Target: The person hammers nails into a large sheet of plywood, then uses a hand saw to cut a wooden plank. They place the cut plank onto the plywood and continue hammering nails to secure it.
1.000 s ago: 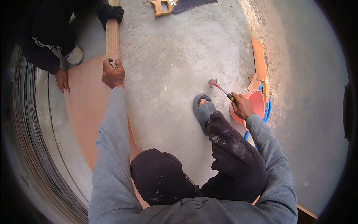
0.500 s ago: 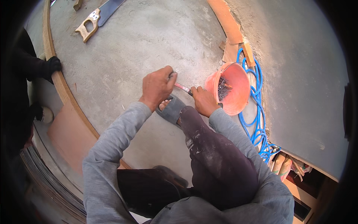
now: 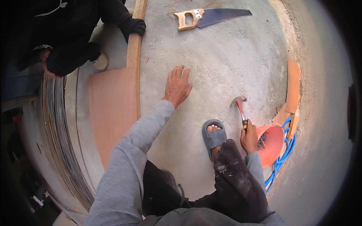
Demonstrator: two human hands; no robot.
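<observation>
My right hand [image 3: 249, 137] is wrapped round the dark grip of a claw hammer [image 3: 240, 107], whose red shaft and metal head point away from me over the concrete. Beside that hand stands an orange bucket [image 3: 273, 141] with nails [image 3: 262, 140] inside. Stretched forward on the left, my left hand [image 3: 177, 86] has its fingers apart and holds nothing. It is nearest to a long wooden batten [image 3: 135, 52] along a reddish-brown board [image 3: 109, 109]. Whether the left hand touches the floor I cannot tell.
A handsaw [image 3: 213, 18] with a wooden handle lies at the far side. On the left, a co-worker's gloved hand [image 3: 132, 28] rests on the batten. Blue hose [image 3: 281, 162] coils behind the bucket, near wood offcuts [image 3: 292, 86]. Several long thin rods [image 3: 56, 124] lie at lower left.
My left hand has left the hammer's head end and opened, reaching toward the batten. The hammer stays in my right hand, now pointing forward. The whole view has turned leftward.
</observation>
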